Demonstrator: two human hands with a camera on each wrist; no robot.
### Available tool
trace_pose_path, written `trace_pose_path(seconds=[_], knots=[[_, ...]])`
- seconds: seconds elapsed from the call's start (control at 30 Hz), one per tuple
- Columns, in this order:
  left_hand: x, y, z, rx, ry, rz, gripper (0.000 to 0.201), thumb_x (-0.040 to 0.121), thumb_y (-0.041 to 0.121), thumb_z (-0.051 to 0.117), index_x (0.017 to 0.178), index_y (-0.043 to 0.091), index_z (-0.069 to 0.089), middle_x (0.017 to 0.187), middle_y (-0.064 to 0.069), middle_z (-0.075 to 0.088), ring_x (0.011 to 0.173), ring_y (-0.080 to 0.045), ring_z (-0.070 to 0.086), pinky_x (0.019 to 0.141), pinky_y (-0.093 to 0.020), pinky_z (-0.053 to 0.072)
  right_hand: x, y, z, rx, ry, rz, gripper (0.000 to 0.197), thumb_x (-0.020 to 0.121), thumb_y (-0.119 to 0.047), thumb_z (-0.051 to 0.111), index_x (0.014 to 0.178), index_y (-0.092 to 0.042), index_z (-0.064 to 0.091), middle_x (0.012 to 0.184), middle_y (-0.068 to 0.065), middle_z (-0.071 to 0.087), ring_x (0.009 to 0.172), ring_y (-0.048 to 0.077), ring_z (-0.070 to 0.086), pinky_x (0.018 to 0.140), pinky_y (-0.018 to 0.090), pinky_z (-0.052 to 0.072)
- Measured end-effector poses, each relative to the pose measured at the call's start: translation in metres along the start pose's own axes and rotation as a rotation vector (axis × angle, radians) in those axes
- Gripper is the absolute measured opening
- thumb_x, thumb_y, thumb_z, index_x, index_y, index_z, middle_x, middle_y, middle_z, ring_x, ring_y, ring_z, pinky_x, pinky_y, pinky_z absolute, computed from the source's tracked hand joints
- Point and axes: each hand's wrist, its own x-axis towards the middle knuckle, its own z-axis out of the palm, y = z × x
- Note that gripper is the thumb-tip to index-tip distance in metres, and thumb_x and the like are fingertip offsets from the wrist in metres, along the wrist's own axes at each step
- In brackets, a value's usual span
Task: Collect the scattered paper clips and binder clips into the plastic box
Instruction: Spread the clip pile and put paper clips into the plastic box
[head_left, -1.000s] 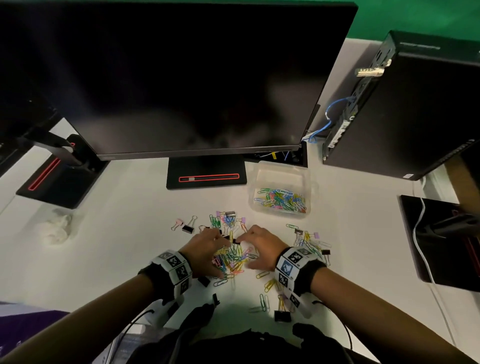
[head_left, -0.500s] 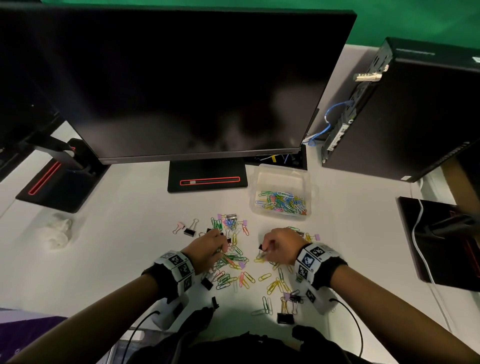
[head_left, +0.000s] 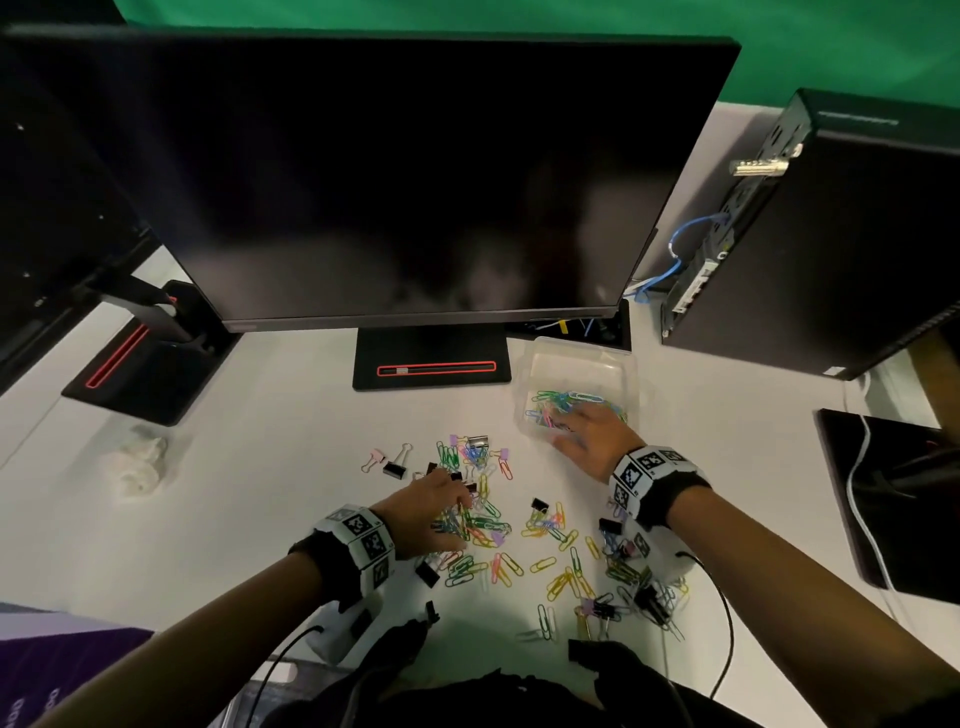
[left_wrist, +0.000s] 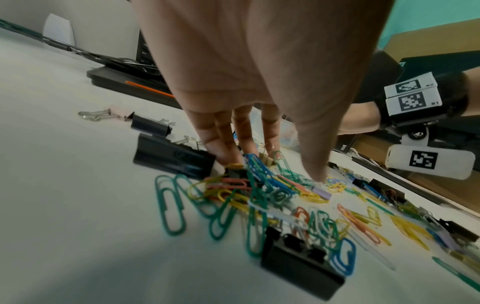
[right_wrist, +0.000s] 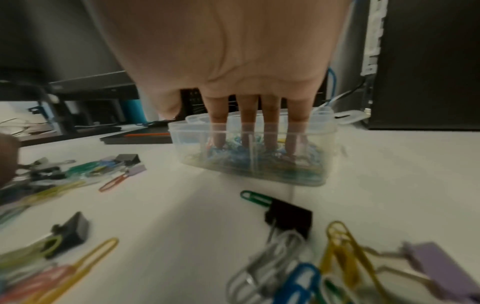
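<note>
A clear plastic box (head_left: 576, 358) holding coloured paper clips stands right of the monitor base. My right hand (head_left: 584, 431) is over it, with straight fingers (right_wrist: 248, 131) reaching down inside onto the clips and holding nothing. Coloured paper clips (head_left: 553, 530) and black binder clips (head_left: 394, 469) lie scattered over the white desk in front of me. My left hand (head_left: 441, 512) rests on the middle pile; its straight fingertips (left_wrist: 223, 152) and thumb touch the clips (left_wrist: 262, 181) beside a black binder clip (left_wrist: 171, 157). The box wall (right_wrist: 259, 170) shows clips through it.
A large dark monitor (head_left: 389, 182) and its base (head_left: 431, 371) stand behind the clips. A black computer tower (head_left: 857, 234) is at the back right, a black device with a white cable (head_left: 893, 493) at right. A second stand (head_left: 150, 358) and crumpled tissue (head_left: 137, 462) are at left.
My right hand left the pile, moved up and right to the plastic box and spread its fingers inside it. My left hand stayed on the middle pile.
</note>
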Motion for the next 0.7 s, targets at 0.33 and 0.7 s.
trace_pose_path(seconds=[0.33,0.7], knots=[[0.000,0.002,0.001,0.040,0.002,-0.005,0.038,0.087,0.013,0.058,0.124,0.019,0.047,0.127,-0.003,0.040,0.103,-0.019,0.053,0.086,-0.024,0.041,-0.011,-0.004,-0.001,-0.043,0.015,0.083,0.054,0.087,-0.044,0.050,0.132,-0.015,0.044,0.146,0.006,0.033,0.134,0.028,0.030,0.109,0.041,0.033],[0.002,-0.004,-0.008,-0.089,0.131,-0.059,0.021,0.092,0.005,0.047,0.106,0.011,0.061,0.111,-0.006,0.062,0.087,-0.013,0.054,0.078,-0.020,0.043,-0.007,-0.012,-0.003,-0.047,-0.059,0.034,0.057,0.086,-0.045,0.050,0.137,-0.021,0.038,0.146,0.006,0.037,0.134,0.027,0.032,0.111,0.044,0.031]])
